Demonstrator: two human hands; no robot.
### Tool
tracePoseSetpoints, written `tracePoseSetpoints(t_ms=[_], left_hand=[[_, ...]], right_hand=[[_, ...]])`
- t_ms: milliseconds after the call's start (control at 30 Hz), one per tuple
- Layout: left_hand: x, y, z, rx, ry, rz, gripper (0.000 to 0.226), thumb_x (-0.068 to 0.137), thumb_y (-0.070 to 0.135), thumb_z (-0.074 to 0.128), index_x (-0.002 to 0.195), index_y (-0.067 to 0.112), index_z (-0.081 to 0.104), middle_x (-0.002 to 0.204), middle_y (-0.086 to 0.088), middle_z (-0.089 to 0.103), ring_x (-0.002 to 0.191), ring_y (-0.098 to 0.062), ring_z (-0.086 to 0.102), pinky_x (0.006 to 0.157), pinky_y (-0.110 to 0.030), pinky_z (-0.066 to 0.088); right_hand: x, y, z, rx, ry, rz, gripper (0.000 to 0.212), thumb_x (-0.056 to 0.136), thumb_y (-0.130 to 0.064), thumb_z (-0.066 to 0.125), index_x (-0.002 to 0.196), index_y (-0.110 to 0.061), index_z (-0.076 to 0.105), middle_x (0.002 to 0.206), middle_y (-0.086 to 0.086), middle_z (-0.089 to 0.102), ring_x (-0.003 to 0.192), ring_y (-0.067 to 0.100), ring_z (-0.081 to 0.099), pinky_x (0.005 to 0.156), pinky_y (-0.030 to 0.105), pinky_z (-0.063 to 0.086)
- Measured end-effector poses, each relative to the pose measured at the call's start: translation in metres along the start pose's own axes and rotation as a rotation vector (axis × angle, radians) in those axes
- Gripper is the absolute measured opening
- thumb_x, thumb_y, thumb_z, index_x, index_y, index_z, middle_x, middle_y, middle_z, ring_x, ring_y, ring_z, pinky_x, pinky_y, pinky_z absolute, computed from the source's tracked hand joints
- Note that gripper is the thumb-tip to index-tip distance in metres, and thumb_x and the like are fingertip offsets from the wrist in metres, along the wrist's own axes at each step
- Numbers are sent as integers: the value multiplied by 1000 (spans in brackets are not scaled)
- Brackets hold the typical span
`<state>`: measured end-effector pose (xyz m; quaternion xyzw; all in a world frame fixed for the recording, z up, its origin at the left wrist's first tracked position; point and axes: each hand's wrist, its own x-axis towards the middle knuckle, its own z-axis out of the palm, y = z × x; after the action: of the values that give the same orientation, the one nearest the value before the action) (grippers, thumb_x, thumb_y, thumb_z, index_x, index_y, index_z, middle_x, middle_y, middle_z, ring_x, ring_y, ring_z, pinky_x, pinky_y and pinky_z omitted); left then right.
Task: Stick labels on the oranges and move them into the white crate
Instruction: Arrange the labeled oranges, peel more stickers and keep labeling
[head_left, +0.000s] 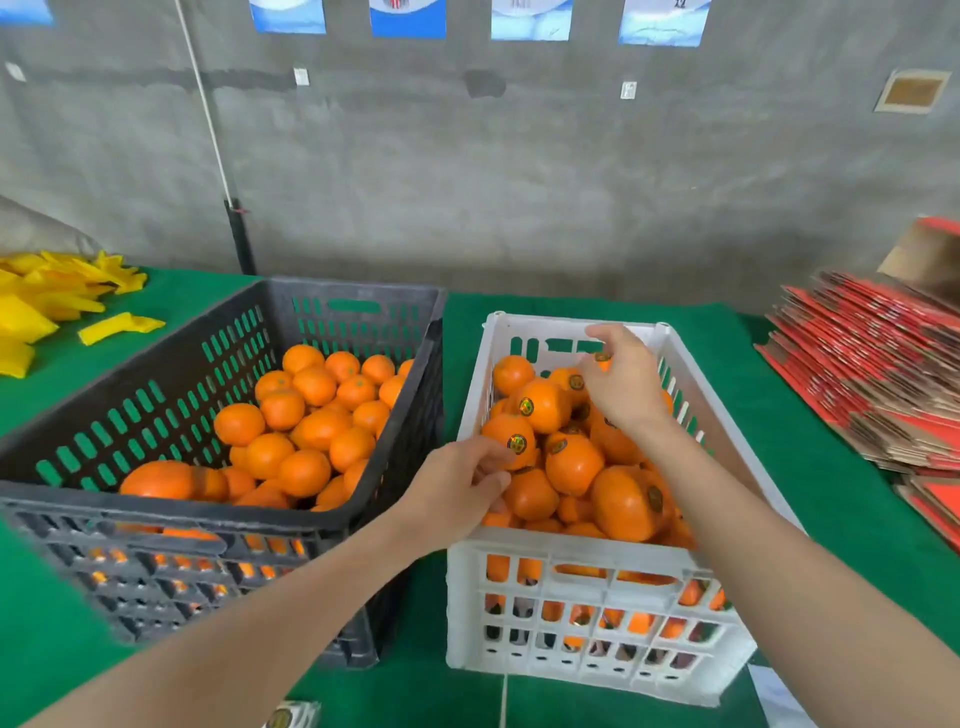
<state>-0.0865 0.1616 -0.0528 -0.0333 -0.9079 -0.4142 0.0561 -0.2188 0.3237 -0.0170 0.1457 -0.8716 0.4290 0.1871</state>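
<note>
Left crate (156, 512) and right crate (571, 551) are sitting side by side on the surface (457, 691), oranges (306, 415) lying in both (cartons (872, 374) lying farther right).

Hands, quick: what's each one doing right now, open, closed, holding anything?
Left hand: grips a labelled orange in the white crate.
Right hand: curled round another orange, mostly hidden.
</note>
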Motion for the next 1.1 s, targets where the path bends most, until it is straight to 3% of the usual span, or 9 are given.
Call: tracePoseSetpoints(t_ms=[133,233,367,433,500,567,767,1000,1100], left_hand=[[-13,3,-7,-193,17,1,18,94,2,54,109,5,64,80,1,66,68,-4,65,67,-14,51],[-22,5,-11,-225,14,5,21,93,1,54,112,3,64,88,-4,67,78,-9,65,77,-19,54],[-37,14,-10,-93,53,121,23,92,1,55,112,5,66,105,-7,68,97,-13,62,85,-17,49],[-50,17,-13,-65,126,218,22,91,0,57,109,6,68,103,-2,67,96,-10,62,86,-14,48],[-64,15,-18,-43,151,317,18,89,0,60,102,8,70,94,3,67,88,-8,63,81,-14,50],[-77,7,-22,-73,56,283,13,88,3,63,93,11,72,80,6,69,74,-3,64,71,-14,52],[-106,-21,-28,-46,-537,-253,2,79,22,74,79,20,75,64,2,72,56,-5,66,55,-14,49],[-121,-24,-27,40,-461,-273,25,75,18,77,60,17,57,64,3,45,65,-14,41,63,-27,31],[-122,-28,-29,-200,-367,-421,34,72,5,73,54,16,47,57,-1,43,60,-19,42,61,-29,33]], right_hand=[[-110,-50,-40,312,-416,-427,19,85,-9,58,97,-22,67,93,-14,67,85,6,65,74,20,53],[-170,-52,-50,-21,-1164,-309,42,87,-20,63,128,-27,54,128,-16,54,111,-12,48,93,12,41],[-204,-43,-34,-235,-1477,-195,74,81,-44,69,143,-34,31,152,-19,22,136,-3,20,110,22,21],[-213,-43,-21,-280,-1502,-204,51,85,-36,66,132,-26,49,144,-8,39,129,6,35,104,26,29],[-219,-45,-7,-269,-1404,-237,14,89,-22,57,89,-11,64,92,6,62,81,13,56,75,31,43],[-216,-48,1,-203,-1276,-221,37,89,-14,51,55,-9,40,54,1,33,45,8,29,52,27,27],[-196,-56,5,-120,-1152,-172,46,86,-17,63,48,-18,36,46,-6,26,42,7,26,46,21,19],[-200,-64,14,20,-963,-68,16,80,-24,71,75,-27,57,65,-7,55,55,1,49,50,15,35],[-211,-58,16,37,-723,-151,23,80,-19,72,86,-27,52,101,-5,60,98,10,55,84,27,46]])
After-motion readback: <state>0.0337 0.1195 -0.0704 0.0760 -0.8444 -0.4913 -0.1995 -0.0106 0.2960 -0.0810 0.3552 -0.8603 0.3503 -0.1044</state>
